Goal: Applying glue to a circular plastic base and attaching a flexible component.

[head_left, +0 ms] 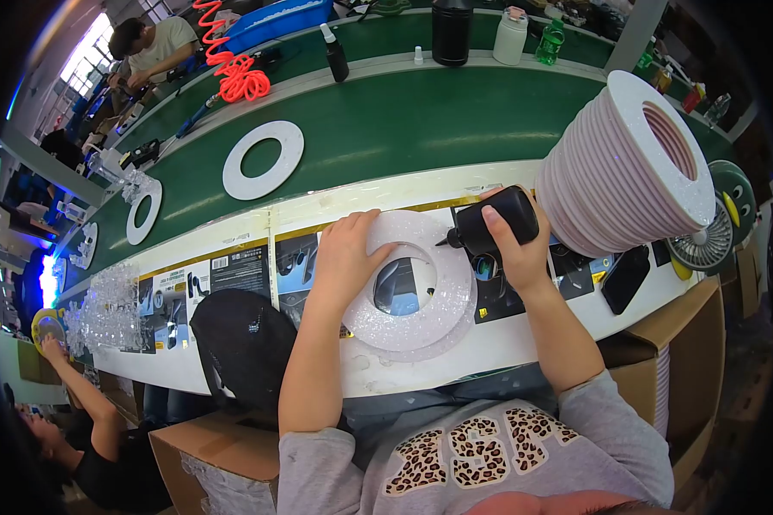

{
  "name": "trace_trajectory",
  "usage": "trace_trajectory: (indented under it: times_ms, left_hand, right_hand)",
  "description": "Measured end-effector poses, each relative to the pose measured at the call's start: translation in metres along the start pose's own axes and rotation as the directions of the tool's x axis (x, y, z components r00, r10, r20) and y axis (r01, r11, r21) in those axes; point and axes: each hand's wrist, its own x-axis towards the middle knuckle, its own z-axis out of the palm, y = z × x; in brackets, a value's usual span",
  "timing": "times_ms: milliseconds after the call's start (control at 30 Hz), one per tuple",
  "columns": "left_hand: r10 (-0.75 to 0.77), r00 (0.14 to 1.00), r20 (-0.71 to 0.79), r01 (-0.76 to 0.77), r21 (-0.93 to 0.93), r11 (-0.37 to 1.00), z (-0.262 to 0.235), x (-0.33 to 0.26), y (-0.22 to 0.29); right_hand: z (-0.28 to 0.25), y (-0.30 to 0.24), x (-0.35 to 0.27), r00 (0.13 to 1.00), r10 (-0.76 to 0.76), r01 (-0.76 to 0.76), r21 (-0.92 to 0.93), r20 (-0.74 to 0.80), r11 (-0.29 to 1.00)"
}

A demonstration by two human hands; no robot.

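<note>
A white glittery ring (365, 313) lies on the white table ledge in front of me, with another ring's edge showing beneath it. My left hand (345, 253) rests on its upper left part, thumb apart from the fingers. In my right hand (517, 249) is a black squeeze bottle (500, 225), tilted so its thin nozzle points left at the ring's right side. Whether the nozzle touches the ring I cannot tell. Right of that hand stands a tall stack of similar rings (614, 172).
Single rings (264, 160) lie on the green belt (378, 120) beyond the ledge. A black cap (242, 343) is left of my arm; a phone (625, 280) and small fan (704, 245) are at right. Clear plastic parts (107, 309) and a co-worker's hand (53, 350) are far left.
</note>
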Motion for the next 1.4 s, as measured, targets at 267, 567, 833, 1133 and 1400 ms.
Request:
trace_trajectory:
  times_ms: [267,567,833,1133,1400]
  left_hand:
    - [-0.004,1.000,0.006,0.004,-0.004,1.000,-0.001,0.000,0.001]
    - [-0.008,1.000,0.010,0.008,-0.004,1.000,0.000,0.000,0.001]
    - [-0.018,1.000,0.021,0.018,-0.008,1.000,-0.002,0.000,0.003]
    - [-0.005,1.000,0.003,0.005,-0.005,1.000,0.000,0.000,0.000]
    - [-0.015,1.000,0.012,0.015,-0.011,1.000,-0.001,0.001,0.002]
  right_hand:
    - [0.003,0.003,0.000,0.999,-0.006,0.007,-0.031,0.033,0.999]
    - [0.002,0.005,0.001,0.999,-0.019,0.022,-0.060,0.041,0.998]
    - [0.001,0.002,0.001,0.998,-0.006,0.011,-0.089,0.060,0.996]
    - [-0.001,-0.001,0.002,0.999,-0.004,0.004,0.008,-0.054,1.000]
    - [-0.010,0.008,0.009,0.991,-0.080,0.064,-0.147,-0.108,0.987]
